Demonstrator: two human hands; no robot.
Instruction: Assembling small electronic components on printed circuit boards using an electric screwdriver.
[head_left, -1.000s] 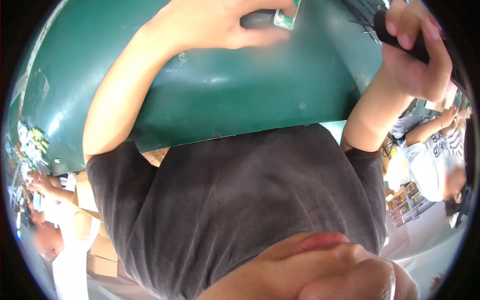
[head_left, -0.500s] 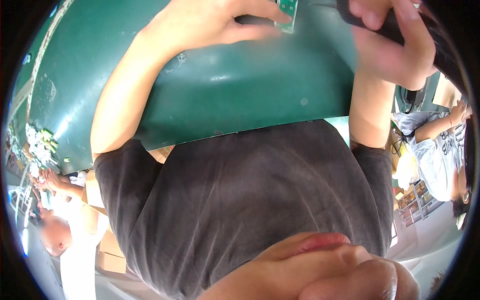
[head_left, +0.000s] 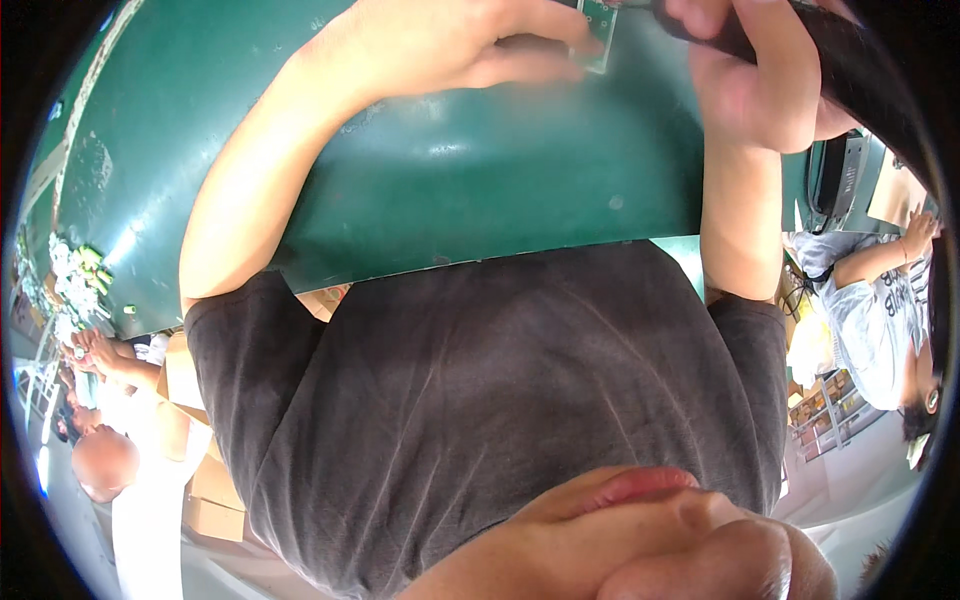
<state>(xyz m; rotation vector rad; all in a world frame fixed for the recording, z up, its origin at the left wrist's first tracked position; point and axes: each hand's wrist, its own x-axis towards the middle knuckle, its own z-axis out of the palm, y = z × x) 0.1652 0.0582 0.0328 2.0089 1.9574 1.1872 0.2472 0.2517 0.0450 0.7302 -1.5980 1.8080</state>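
Observation:
At the top middle, my left hand point(head_left: 440, 45) reaches in over the table, its thumb and fingers closed at the edge of a small green circuit board point(head_left: 597, 38). The board is partly cut off by the upper rim, and the fingertips are blurred. Just to the right, my right hand point(head_left: 755, 95) has its fingers curled together beside a dark, long shape point(head_left: 850, 65). What the right fingers hold, if anything, is hidden.
Both arms rest over a green tabletop point(head_left: 500, 180). A black device point(head_left: 840, 180) stands at the right. Small green-and-white parts point(head_left: 80, 280) lie heaped at the far left, near a co-worker's hands point(head_left: 95, 350). Another co-worker point(head_left: 880, 290) sits at the right; cardboard boxes point(head_left: 215, 500) stand lower left.
My left hand has shifted slightly right with the circuit board. My right hand has moved left and turned, showing more of the black device.

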